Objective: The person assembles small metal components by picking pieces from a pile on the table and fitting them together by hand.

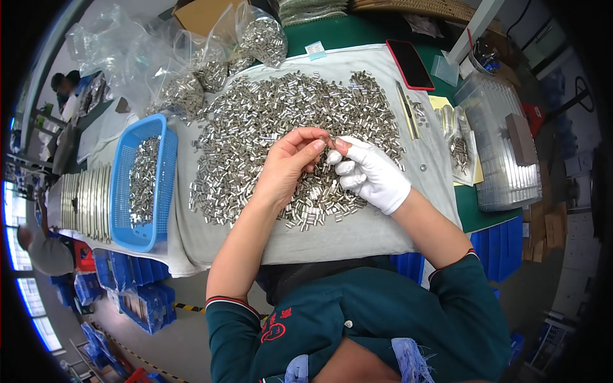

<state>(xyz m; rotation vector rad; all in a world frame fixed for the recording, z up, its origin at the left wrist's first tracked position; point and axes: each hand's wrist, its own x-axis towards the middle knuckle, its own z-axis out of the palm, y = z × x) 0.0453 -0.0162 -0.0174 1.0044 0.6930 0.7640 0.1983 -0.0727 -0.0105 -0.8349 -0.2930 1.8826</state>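
Note:
My bare left hand and my right hand, in a white glove with thumb and fingertip bare, meet over a wide spread of small shiny metal cylinders. Thumb and forefinger are pinched together on each hand, and the fingertips nearly touch. Whatever sits between them is too small and covered to make out. The cylinders lie loose in a thick layer on a pale grey cloth, around and beneath both hands.
At left stand a blue plastic basket of cylinders and a row of pale strips. Clear bags of cylinders lie at the back. A red-edged phone, tweezers and clear plastic boxes are at right. People sit far left.

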